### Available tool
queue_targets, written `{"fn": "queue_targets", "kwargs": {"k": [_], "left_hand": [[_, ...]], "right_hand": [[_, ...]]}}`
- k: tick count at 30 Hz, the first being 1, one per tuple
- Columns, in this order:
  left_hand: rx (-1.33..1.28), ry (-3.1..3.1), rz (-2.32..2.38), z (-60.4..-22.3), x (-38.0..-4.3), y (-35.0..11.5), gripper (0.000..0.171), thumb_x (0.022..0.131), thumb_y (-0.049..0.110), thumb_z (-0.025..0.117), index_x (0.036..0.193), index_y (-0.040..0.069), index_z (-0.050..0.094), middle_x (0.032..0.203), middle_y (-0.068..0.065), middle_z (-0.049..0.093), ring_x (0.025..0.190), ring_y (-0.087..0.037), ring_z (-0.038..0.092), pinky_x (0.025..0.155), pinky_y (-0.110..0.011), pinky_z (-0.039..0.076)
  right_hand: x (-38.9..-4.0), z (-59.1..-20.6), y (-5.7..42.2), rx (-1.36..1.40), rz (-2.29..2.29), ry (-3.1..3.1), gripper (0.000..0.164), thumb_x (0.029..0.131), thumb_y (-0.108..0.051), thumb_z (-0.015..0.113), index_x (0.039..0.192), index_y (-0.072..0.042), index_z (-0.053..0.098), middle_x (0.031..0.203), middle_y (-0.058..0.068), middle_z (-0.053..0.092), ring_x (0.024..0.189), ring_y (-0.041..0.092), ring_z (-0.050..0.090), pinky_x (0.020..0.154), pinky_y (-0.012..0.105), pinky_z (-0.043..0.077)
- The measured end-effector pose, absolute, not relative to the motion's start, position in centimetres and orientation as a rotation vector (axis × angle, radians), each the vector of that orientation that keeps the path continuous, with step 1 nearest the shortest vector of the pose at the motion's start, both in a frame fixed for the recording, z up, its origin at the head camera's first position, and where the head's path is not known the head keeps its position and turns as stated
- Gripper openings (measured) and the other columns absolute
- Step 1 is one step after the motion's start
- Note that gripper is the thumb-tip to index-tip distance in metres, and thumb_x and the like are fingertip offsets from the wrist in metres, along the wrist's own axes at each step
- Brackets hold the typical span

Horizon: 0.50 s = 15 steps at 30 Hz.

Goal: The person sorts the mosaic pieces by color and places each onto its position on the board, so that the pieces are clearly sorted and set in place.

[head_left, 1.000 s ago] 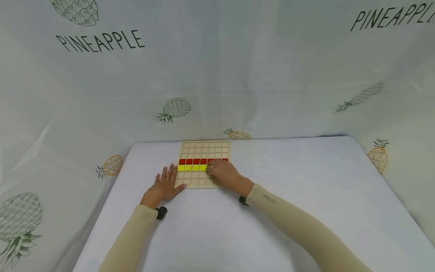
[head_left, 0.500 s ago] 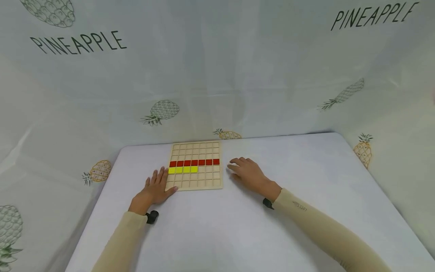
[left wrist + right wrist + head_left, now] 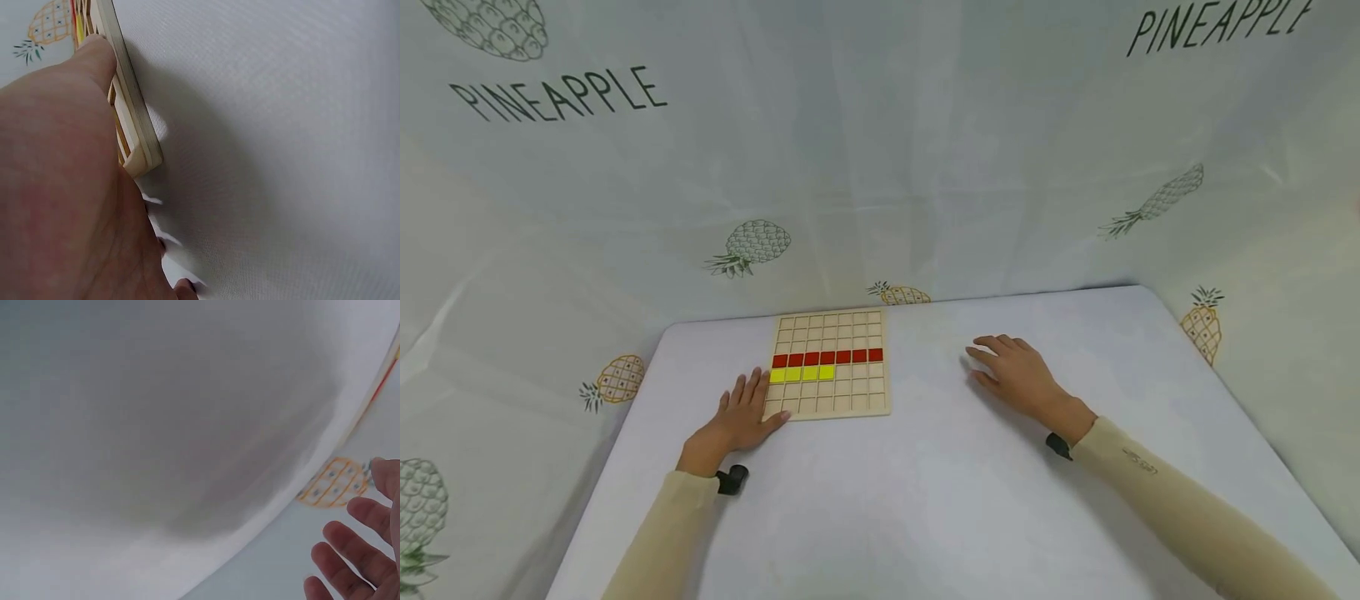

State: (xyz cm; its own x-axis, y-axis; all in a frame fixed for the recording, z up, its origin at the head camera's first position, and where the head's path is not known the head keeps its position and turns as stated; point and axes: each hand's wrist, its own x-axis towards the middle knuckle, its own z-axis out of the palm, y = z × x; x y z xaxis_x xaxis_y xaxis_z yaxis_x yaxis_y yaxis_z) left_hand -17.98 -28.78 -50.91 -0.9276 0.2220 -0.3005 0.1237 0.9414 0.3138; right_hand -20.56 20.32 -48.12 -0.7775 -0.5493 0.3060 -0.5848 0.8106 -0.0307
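A square wooden grid board [image 3: 842, 405] lies near the back edge of the table. A row of red square tiles [image 3: 827, 358] crosses its full width. Just below, several yellow tiles [image 3: 802, 373] fill the left part of the following row. My left hand [image 3: 739, 419] lies with fingers spread at the board's left side, thumb on the near left corner; the left wrist view shows that thumb [image 3: 97, 53] over the board's rim [image 3: 139, 134]. Well to the right of the board, my right hand [image 3: 1017, 372] is over the table with loosely bent fingers, holding nothing. Its fingers [image 3: 340, 547] appear spread in the right wrist view.
The table [image 3: 880, 508] has a white cover. Behind and beside it hangs a pale curtain [image 3: 880, 150] printed with pineapples. Both wrists wear dark straps with small cameras, the left one [image 3: 732, 479] close to the tabletop.
My right hand has lifted off the yellow row and moved right, away from the board, uncovering the right end of the red row. The left hand stays at the board; the head view has shifted slightly.
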Motion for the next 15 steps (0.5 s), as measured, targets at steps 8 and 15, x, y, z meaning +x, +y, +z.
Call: {"fn": "queue_targets", "kwargs": {"k": [8,15], "left_hand": [[0.282,2.789,0.447,-50.1,-17.4,-28.9,0.097,0.105,0.048,0.059,0.164,-0.010,0.010,0.172,-0.034,0.004,0.157,-0.059,0.002,0.122,-0.076,0.005],[0.302,2.813,0.470,-48.9,-16.9,-28.8,0.087,0.108,0.041,0.057,0.164,-0.011,0.015,0.171,-0.033,0.012,0.157,-0.057,0.010,0.124,-0.072,0.014]], "right_hand": [[-19.9,-48.4,24.7,0.773,0.148,-2.775,0.047,0.094,-0.023,0.082,0.134,-0.001,0.071,0.135,0.019,0.068,0.121,0.040,0.064,0.100,0.057,0.053],[-19.6,-48.8,28.2,0.716,0.158,-2.753,0.051,0.091,-0.026,0.084,0.133,-0.001,0.071,0.132,0.022,0.068,0.117,0.044,0.065,0.097,0.061,0.054]]}}
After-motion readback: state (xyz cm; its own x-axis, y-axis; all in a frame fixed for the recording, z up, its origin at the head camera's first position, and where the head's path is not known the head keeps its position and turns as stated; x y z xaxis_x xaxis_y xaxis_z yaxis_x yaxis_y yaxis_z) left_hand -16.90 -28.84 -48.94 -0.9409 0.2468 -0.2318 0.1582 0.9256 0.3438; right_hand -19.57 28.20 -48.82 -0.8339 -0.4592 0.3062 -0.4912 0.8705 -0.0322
